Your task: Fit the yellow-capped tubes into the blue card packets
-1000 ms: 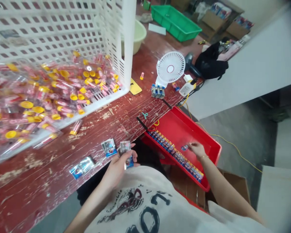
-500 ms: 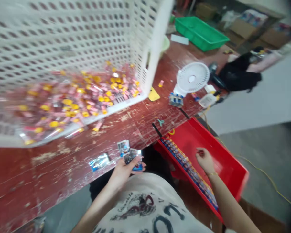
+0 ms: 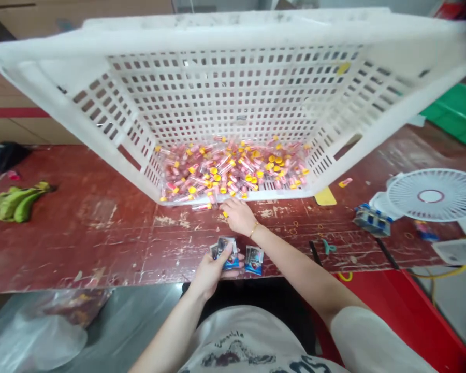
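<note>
A big white lattice crate (image 3: 233,46) lies tipped on the worn red table (image 3: 101,238), its open mouth towards me. Inside lie several small pink tubes with yellow caps (image 3: 233,168). My right hand (image 3: 237,215) reaches to the crate's front lip, fingers curled down over a yellow-capped tube there. My left hand (image 3: 213,267) is at the table's near edge, closed on a small stack of blue printed cards (image 3: 226,249). Another blue card (image 3: 253,259) lies flat just to its right.
A white desk fan (image 3: 431,194) and a small blue block (image 3: 372,220) stand at the right. A red bin (image 3: 404,311) sits below the table edge at right, a green tray (image 3: 456,111) behind. Green cloth (image 3: 15,199) lies far left; a clear bag (image 3: 42,331) sits lower left.
My right hand left the red bin and swung across to the crate's front lip. My view turned left, bringing the whole crate into sight. The left hand kept its cards.
</note>
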The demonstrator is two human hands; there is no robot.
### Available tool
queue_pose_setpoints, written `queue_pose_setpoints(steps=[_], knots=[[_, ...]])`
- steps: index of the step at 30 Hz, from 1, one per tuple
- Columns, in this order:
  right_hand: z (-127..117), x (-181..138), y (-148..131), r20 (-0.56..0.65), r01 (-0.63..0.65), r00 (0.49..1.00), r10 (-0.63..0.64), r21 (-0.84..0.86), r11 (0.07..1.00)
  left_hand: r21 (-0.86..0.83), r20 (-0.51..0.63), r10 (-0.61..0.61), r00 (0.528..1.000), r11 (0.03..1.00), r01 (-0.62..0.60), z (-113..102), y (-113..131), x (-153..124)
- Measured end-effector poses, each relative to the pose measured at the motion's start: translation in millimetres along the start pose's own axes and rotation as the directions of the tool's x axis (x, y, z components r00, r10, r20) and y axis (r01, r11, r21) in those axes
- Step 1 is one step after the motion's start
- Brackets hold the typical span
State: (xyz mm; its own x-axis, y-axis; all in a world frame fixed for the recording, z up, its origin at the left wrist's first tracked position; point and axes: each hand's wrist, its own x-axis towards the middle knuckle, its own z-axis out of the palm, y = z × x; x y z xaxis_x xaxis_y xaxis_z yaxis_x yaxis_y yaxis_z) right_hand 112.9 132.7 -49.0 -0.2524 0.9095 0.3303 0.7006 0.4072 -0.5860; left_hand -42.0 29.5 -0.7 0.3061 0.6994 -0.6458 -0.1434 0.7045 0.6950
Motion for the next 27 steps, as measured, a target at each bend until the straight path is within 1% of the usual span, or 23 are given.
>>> queue_pose_setpoints(steps=[2,4,5,6,7,8,9,10,11,13,14,15,16,17,19,21,23,25,27], knots=[[7.1,-3.0,-0.9,0.070,0.036,0.997,-0.037,0.020,0.999,-0.047,0.043,-0.035,0.998,0.998,0.037,-7.5,5.6,-0.5],[2.8,-15.3,2.8,0.098,0.038,0.994,-0.041,0.030,0.999,-0.080,0.062,-0.046,0.997,0.996,0.051,-12.0,9.1,1.4],[-2.8,-23.3,4.8,0.073,0.016,0.997,-0.020,0.051,0.999,-0.082,0.058,-0.043,0.997,0.995,0.048,-12.7,9.8,3.2],[-10.2,-31.9,6.0,0.014,-0.027,1.000,0.026,0.101,0.994,-0.076,0.048,-0.033,0.998,0.996,0.037,-12.3,9.8,5.4],[-18.8,-40.8,5.7,-0.070,-0.083,0.993,0.098,0.192,0.978,-0.063,0.036,-0.021,0.999,0.998,0.023,-10.8,9.4,7.9],[-28.0,-49.5,3.6,-0.152,-0.138,0.969,0.194,0.320,0.937,-0.047,0.028,-0.007,1.000,0.999,0.009,-8.6,8.7,10.4],[-37.5,-57.7,-0.3,-0.209,-0.180,0.929,0.305,0.466,0.867,-0.030,0.030,0.004,1.000,1.000,-0.003,-5.6,8.0,12.8],[-46.9,-65.1,-5.6,-0.229,-0.200,0.884,0.407,0.603,0.773,-0.015,0.041,0.012,0.999,1.000,-0.011,-2.3,7.2,14.9],[-55.7,-71.4,-11.9,-0.214,-0.207,0.850,0.482,0.706,0.677,-0.005,0.059,0.012,0.998,1.000,-0.012,1.1,6.5,16.8],[-70.8,-80.4,-25.5,-0.147,-0.215,0.813,0.563,0.824,0.525,0.005,0.109,0.003,0.994,1.000,-0.003,7.8,5.1,19.6],[-76.9,-83.1,-31.8,-0.124,-0.215,0.802,0.585,0.853,0.476,0.006,0.133,-0.006,0.991,1.000,0.005,10.9,4.4,20.5],[-82.0,-84.8,-37.3,-0.117,-0.209,0.794,0.597,0.869,0.449,0.006,0.147,-0.011,0.989,1.000,0.011,13.8,3.6,21.1],[-86.1,-85.8,-42.1,-0.120,-0.201,0.792,0.599,0.874,0.442,0.008,0.149,-0.011,0.989,1.000,0.009,16.5,2.9,21.3],[-89.5,-86.4,-46.1,-0.133,-0.191,0.795,0.592,0.871,0.452,0.015,0.142,-0.002,0.990,1.000,-0.001,19.0,2.2,21.2],[-94.7,-87.0,-52.4,-0.188,-0.156,0.816,0.546,0.839,0.521,0.049,0.110,0.039,0.993,0.998,-0.044,23.1,1.4,20.1],[-99.2,-87.5,-57.2,-0.249,-0.127,0.847,0.470,0.764,0.633,0.104,0.088,0.103,0.991,0.988,-0.112,25.8,1.8,18.6],[-103.8,-88.0,-60.6,-0.287,-0.104,0.882,0.373,0.655,0.749,0.153,0.089,0.174,0.981,0.971,-0.186,26.7,3.0,17.1],[-107.9,-87.9,-62.0,-0.275,-0.083,0.923,0.271,0.544,0.835,0.186,0.096,0.223,0.970,0.953,-0.238,26.4,4.3,16.2],[-110.1,-86.5,-60.8,-0.218,-0.073,0.954,0.207,0.501,0.862,0.211,0.098,0.239,0.966,0.944,-0.254,25.9,4.9,15.4]])
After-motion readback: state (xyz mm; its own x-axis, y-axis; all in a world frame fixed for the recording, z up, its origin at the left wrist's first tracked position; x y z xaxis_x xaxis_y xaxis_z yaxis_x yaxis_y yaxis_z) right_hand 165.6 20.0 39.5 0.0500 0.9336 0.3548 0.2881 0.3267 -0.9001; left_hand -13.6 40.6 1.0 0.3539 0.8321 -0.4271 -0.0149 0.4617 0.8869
